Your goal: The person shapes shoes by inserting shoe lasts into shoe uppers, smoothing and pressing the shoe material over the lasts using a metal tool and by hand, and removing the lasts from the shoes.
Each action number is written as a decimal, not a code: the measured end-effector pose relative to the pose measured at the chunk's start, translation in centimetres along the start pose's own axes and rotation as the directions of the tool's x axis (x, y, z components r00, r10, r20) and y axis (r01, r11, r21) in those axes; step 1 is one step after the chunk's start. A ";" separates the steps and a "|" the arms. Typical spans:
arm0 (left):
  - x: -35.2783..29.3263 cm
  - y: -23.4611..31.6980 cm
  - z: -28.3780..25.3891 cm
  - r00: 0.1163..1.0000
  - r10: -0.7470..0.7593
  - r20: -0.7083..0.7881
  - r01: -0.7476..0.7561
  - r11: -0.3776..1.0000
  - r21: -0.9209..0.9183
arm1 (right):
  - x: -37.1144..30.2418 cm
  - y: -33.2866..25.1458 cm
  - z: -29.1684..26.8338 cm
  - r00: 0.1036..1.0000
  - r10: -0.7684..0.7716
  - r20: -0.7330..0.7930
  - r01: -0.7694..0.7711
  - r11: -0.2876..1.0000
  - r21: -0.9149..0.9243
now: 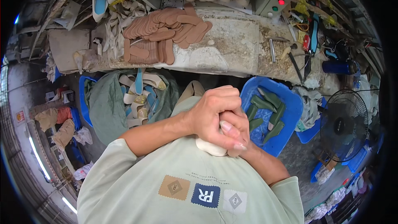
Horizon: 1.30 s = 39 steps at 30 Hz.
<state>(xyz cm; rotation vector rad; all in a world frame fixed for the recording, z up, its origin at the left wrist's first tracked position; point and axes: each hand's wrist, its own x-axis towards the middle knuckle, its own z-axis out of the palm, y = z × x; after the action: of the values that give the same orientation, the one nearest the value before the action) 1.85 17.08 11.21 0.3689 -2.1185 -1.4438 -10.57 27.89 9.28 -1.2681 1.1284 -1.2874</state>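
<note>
My left hand (211, 112) and my right hand (235, 126) are pressed together in front of my chest, fingers bent and closed over each other. A cream-white, smooth, rounded thing (210, 147) sticks out below them against my light green shirt. Most of it is hidden by the hands, so I cannot tell its kind. Beyond the hands, to the right, a blue bin (292, 112) holds several dark green shoe lasts (271, 96). To the left, a green sack (108, 105) holds white-strapped sandals (143, 93) with blue and gold parts.
A worn workbench (238, 37) runs across the far side, bearing brown insoles (166, 23) in piles. Right of them lie a hammer (290, 50) and other hand tools. A control box (271, 6) has lit buttons. A black fan (342, 124) stands at the right.
</note>
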 end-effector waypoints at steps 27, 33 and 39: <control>-1.0 -7.1 -1.9 0.817 -0.575 -0.026 0.127 0.224 -0.966 | 3.1 5.4 -3.6 0.954 0.261 -0.149 -0.104 0.750 0.653; -3.6 -8.6 -1.4 0.840 -0.540 -0.043 0.135 0.287 -0.948 | 4.4 4.3 -2.7 0.961 0.238 -0.144 -0.217 0.965 0.146; -3.7 -9.9 -4.1 0.799 -0.567 -0.200 -0.039 0.283 -0.958 | 4.7 5.9 1.3 0.920 0.364 0.147 -0.365 0.931 -0.023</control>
<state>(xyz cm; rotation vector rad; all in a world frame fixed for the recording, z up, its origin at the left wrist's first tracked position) 6.46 11.93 2.26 0.5746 -0.4849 -2.1955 -9.03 22.65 3.94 -1.0675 1.1859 -0.9015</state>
